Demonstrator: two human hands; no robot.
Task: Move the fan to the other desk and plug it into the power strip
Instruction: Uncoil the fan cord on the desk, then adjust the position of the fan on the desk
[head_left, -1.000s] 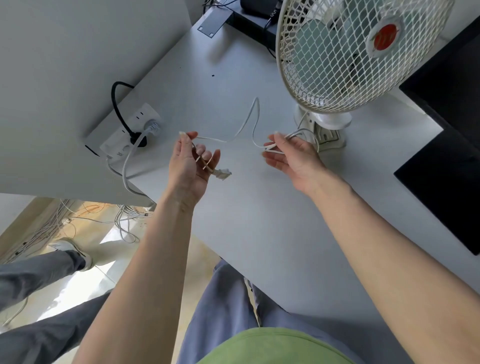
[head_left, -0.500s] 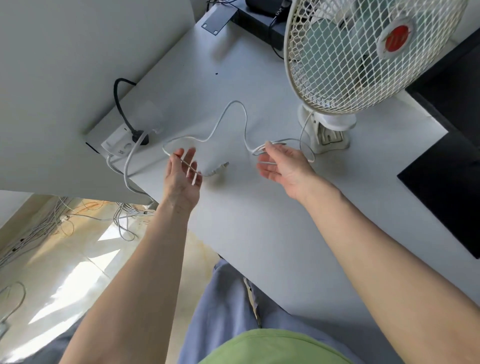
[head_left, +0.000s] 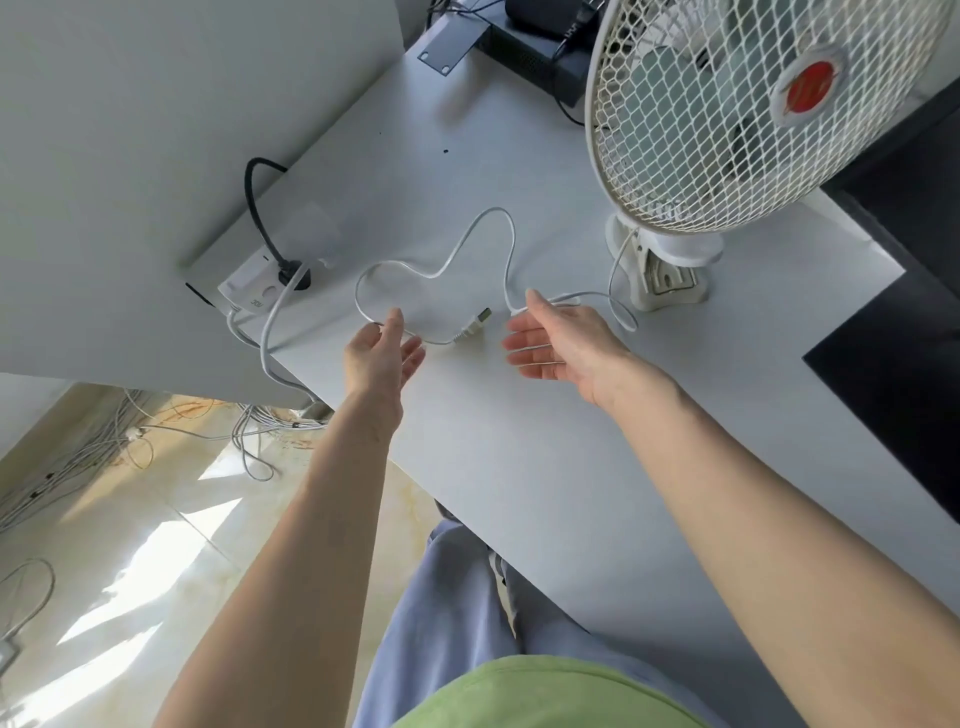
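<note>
A white desk fan (head_left: 737, 114) with a red hub stands on its base (head_left: 667, 275) at the back right of the white desk (head_left: 519, 467). Its white cord (head_left: 467, 234) lies in loose loops on the desk and ends in a plug (head_left: 475, 325) lying flat between my hands. My left hand (head_left: 382, 351) is open just left of the plug, fingers by the cord loop. My right hand (head_left: 558, 343) is open, palm up, just right of it, with its fingertips at the cord. A white power strip (head_left: 260, 288) sits at the desk's left edge.
A black plug and a white cable occupy the power strip (head_left: 291, 270). A grey partition (head_left: 156, 156) rises left of the desk. Black equipment (head_left: 535, 47) sits at the back, a dark surface (head_left: 893, 395) at the right. Loose cables (head_left: 156, 436) lie on the floor below.
Both hands let go of the cord and plug, which now lie on the desk. The hands opened and lowered. The cord has spread into loops toward the power strip.
</note>
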